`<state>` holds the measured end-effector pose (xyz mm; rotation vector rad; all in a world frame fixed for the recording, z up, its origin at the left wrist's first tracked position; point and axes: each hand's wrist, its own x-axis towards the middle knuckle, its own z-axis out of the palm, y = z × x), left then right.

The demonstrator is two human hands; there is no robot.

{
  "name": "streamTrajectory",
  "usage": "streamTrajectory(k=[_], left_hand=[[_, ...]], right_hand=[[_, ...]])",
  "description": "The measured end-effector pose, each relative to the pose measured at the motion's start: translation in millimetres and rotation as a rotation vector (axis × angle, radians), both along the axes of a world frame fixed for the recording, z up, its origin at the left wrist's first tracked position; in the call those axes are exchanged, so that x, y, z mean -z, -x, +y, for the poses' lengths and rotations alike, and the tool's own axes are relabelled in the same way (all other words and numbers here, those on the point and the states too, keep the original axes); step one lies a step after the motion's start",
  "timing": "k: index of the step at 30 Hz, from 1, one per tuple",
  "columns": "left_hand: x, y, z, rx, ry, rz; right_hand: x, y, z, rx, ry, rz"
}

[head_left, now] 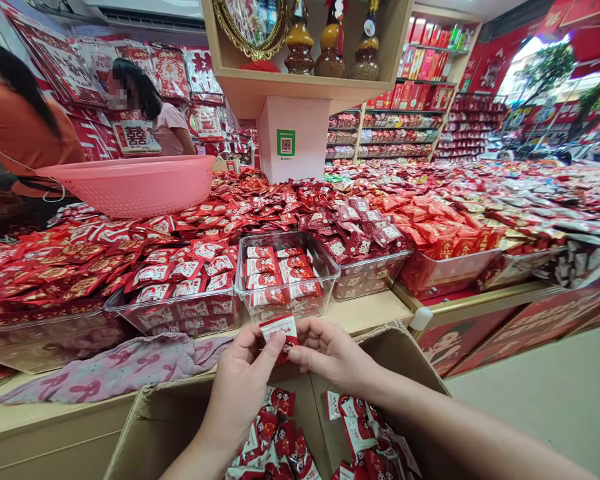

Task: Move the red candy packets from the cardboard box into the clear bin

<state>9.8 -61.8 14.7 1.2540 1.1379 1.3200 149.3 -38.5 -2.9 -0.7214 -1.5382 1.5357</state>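
A red and white candy packet is pinched between my two hands, above the near edge of an open cardboard box. My left hand grips its left side, with the thumb pressed on the front. My right hand holds its lower right edge between thumb and curled fingers. Below, more red and white packets lie loose in the cardboard box. Just beyond my hands stands a clear plastic bin with similar packets stacked in rows.
Clear bins heaped with red packets line the counter on both sides. A pink plastic basket rests on the pile at left, near two people. A patterned pink cloth lies on the counter's front edge. A pillar with shelves rises behind.
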Motion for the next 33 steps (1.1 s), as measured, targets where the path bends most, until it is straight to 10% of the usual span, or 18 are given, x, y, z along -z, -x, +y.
streamTrajectory(k=[6, 12, 18, 33], left_hand=[[-1.9, 6.4, 0.2, -0.13, -0.02, -0.064], [6.2, 19.0, 13.3, -0.167, -0.059, 0.125], [12.4, 19.6, 13.7, -0.087, -0.063, 0.232], [15.8, 20.6, 12.1, -0.028, -0.145, 0.406]], right_hand=[[-28.8, -7.4, 12.4, 0.088, -0.159, -0.076], [-78.2, -3.7, 105.2, 0.332, -0.482, -0.492], [-58.3, 31.5, 156.5, 0.232, -0.403, -0.811], [-47.9, 37.3, 155.0, 0.329, -0.563, -0.916]])
